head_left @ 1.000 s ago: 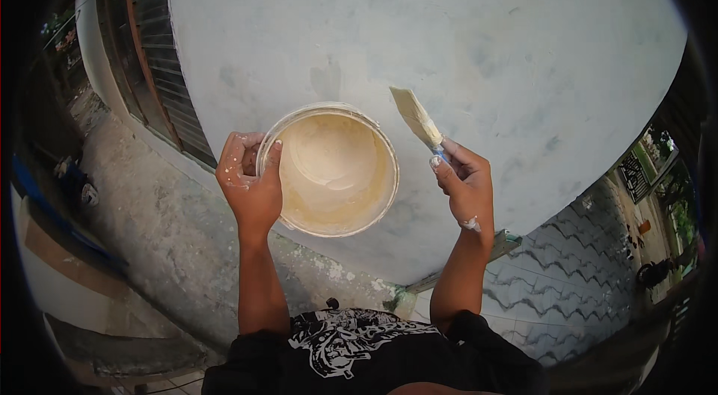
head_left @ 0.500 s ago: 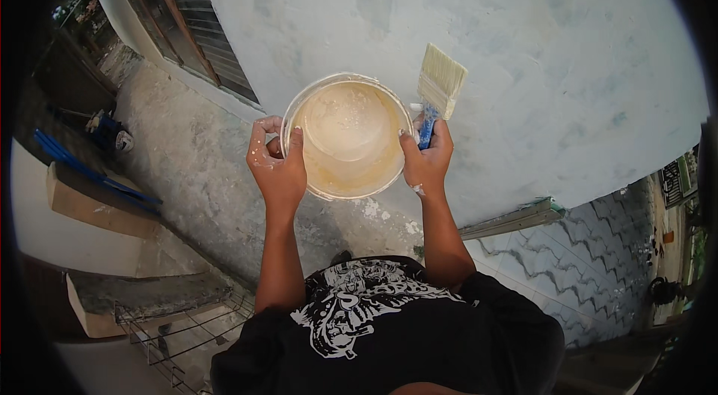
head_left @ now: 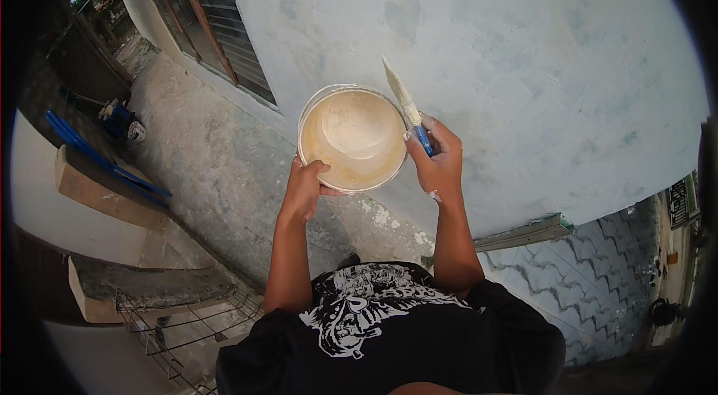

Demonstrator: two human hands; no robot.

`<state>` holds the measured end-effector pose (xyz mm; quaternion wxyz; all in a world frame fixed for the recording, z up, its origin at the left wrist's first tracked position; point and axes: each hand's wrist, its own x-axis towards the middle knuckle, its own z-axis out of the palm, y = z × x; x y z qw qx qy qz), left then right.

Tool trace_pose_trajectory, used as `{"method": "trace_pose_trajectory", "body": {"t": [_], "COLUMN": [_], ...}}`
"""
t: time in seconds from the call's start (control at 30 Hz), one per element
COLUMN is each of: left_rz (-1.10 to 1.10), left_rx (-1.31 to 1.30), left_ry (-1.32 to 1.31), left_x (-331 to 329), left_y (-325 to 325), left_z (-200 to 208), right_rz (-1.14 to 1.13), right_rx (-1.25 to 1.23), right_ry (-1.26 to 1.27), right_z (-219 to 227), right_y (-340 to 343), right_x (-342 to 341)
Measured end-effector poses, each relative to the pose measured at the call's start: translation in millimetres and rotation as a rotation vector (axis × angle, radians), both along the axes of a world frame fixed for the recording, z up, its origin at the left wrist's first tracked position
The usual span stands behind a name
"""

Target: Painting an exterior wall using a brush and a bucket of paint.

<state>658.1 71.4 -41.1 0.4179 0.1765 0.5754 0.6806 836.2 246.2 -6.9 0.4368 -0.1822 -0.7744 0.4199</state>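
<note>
Head view: the person stood close to a pale blue-grey plastered wall [head_left: 523,59], its surface matt and blotched with darker patches.
Bucket: a round bucket [head_left: 353,138], off-white with a thin pale rim, was held up in front of the wall between both hands; its inside was smeared with cream-coloured paint, thicker and yellower toward the lower edge.
Left hand: the left hand [head_left: 305,187] gripped the bucket's near rim from below, fingers curled closed around the edge, forearm rising straight from the lower part of the frame.
Right hand: the right hand [head_left: 437,163] was closed on a paintbrush [head_left: 404,102] and rested just beside the bucket's right side; whether it also touched the bucket probably could not be told from this angle.
Paintbrush: flat, with pale paint-laden bristles pointing up and left over the rim and a blue handle in the fist.
Ground: rough grey concrete [head_left: 217,171] ran along the wall's foot, flecked with white spatter.
Window: a louvred window [head_left: 217,14] with a brown frame sat at upper left.
Shirt: a black shirt [head_left: 389,335] with a white print.
</note>
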Motion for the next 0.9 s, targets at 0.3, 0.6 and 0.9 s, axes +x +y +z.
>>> {"method": "trace_pose_trajectory", "body": {"t": [0.3, 0.6, 0.9], "left_rz": [0.348, 0.468, 0.496], "left_rx": [0.187, 0.352, 0.293], "left_ry": [0.187, 0.528, 0.689], "left_x": [15.2, 35.6, 34.1], "left_y": [16.3, 26.1, 15.7], "left_z": [17.5, 10.0, 6.9], "right_rz": [0.268, 0.061, 0.005], "right_rx": [-0.047, 0.196, 0.321], "right_ry": [-0.352, -0.309, -0.292], "right_z": [35.7, 16.6, 11.2], "right_y": [-13.3, -23.5, -36.0], "right_x": [31.9, -11.1, -53.5]}}
